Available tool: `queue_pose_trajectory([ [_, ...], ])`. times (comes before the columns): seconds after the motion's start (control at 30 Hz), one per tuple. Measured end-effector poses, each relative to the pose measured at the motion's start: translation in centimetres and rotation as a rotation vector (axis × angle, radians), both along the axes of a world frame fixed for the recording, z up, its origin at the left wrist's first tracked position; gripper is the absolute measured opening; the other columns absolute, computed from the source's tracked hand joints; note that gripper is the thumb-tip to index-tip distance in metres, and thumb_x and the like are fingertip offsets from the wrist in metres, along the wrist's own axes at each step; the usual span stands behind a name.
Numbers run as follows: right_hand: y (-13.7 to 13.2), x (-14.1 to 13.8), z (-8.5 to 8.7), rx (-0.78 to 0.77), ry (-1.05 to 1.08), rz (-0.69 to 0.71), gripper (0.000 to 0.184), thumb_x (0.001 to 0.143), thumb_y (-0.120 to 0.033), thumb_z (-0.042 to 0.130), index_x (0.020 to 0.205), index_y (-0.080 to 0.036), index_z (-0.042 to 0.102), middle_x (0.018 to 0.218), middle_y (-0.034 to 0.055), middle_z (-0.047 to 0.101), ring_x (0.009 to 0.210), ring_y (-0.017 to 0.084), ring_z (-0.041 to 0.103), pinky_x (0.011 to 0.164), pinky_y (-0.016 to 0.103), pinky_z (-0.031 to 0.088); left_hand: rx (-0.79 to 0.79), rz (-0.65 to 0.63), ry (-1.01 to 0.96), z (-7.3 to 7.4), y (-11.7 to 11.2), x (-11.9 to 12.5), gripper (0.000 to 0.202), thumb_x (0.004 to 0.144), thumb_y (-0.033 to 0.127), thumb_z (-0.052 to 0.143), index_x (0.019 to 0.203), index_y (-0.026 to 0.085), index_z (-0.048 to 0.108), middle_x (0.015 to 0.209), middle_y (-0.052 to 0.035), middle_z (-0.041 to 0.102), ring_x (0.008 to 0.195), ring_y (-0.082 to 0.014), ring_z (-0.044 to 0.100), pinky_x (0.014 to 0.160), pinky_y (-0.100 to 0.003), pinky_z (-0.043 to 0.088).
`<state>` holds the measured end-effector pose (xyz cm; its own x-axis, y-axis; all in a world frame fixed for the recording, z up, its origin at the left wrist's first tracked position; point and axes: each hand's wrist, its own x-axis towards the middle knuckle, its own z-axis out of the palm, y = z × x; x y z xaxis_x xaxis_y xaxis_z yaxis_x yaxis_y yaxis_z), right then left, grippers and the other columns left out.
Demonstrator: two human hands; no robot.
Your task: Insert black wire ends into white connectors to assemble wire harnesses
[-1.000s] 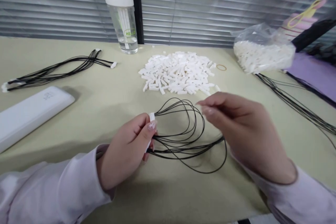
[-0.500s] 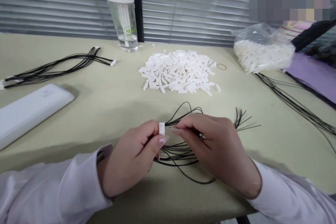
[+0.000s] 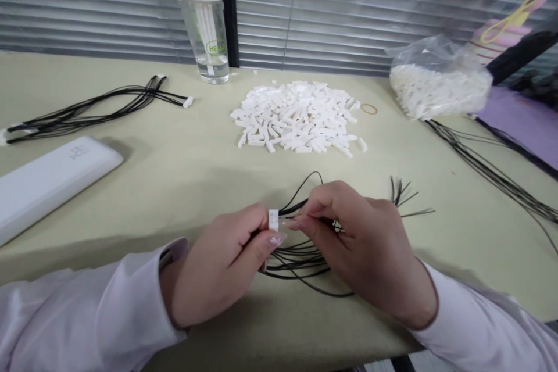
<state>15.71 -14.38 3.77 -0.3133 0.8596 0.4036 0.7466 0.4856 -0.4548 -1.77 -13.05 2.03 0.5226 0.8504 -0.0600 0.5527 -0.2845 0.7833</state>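
Between thumb and forefinger, my left hand point(image 3: 229, 264) pinches a small white connector housing point(image 3: 273, 220), held upright with some black wires running out of its right side. My right hand point(image 3: 361, 244) is closed in a pinch on a thin black wire, whose pale tip is at the housing's right face; whether it is inside a slot I cannot tell. Loops of black wires point(image 3: 300, 261) hang below and behind both hands. Past my right knuckles, several loose wire ends point(image 3: 401, 190) fan out over the table.
A pile of white connector housings point(image 3: 300, 116) lies ahead, with a rubber band point(image 3: 369, 108) beside it. Around it are a water cup point(image 3: 204, 29), a bag of white parts point(image 3: 436, 84), a finished-looking wire bundle point(image 3: 117, 104), a white power bank point(image 3: 56, 180) and more black wires point(image 3: 488, 165).
My right hand has brought the wire tip up against the connector housing, closing the small gap. The left hand and housing have shifted slightly right and down.
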Motion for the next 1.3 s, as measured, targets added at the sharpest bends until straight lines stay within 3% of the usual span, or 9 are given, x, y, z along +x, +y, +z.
queue_pose_trajectory([
  [0.23,0.21,0.25,0.53,-0.13,0.067,0.05,0.012,0.078,-0.015,0.053,0.077,-0.019,0.041,0.061,-0.0077,0.056,0.05,0.003,0.049,0.049,0.012,0.034,0.024,-0.029,-0.001,-0.11,-0.05,-0.05,0.026,0.086,0.032,0.03,0.063,0.02,0.035,0.055,0.0038,0.043,0.052,-0.0108,0.041,0.05,-0.024,0.029],
  [0.53,0.31,0.43,0.87,-0.117,-0.005,0.069,0.014,0.075,-0.011,0.053,0.077,-0.02,0.042,0.056,-0.0088,0.055,0.046,0.004,0.047,0.044,0.014,0.032,0.024,-0.064,-0.017,-0.17,-0.13,-0.27,0.029,0.088,0.033,0.029,0.063,0.019,0.034,0.056,0.0039,0.043,0.051,-0.0097,0.038,0.049,-0.024,0.027],
  [0.93,0.31,0.13,0.24,-0.169,0.164,0.147,0.013,0.075,-0.006,0.051,0.076,-0.017,0.045,0.057,-0.0071,0.049,0.047,0.002,0.04,0.045,0.012,0.029,0.077,-0.138,-0.008,-0.41,-0.14,-0.15,0.027,0.088,0.03,0.03,0.064,0.019,0.037,0.058,0.0037,0.046,0.053,-0.0094,0.041,0.051,-0.024,0.027],
  [1.2,0.56,-0.27,0.17,-0.22,0.189,0.158,0.008,0.077,-0.012,0.051,0.074,-0.016,0.044,0.058,-0.0046,0.048,0.049,0.004,0.039,0.047,0.014,0.03,0.023,-0.098,-0.01,-0.41,-0.22,-0.05,0.029,0.087,0.034,0.031,0.063,0.019,0.038,0.056,0.0032,0.047,0.052,-0.0102,0.041,0.049,-0.024,0.028],
  [1.3,0.8,0.22,0.6,-0.244,0.161,0.15,0.012,0.077,-0.014,0.052,0.085,-0.017,0.044,0.059,-0.0048,0.051,0.05,0.005,0.044,0.048,0.014,0.033,-0.021,-0.022,-0.048,-0.31,-0.2,0.04,0.03,0.086,0.036,0.032,0.063,0.019,0.037,0.054,0.0041,0.044,0.05,-0.0096,0.04,0.047,-0.023,0.029],
])
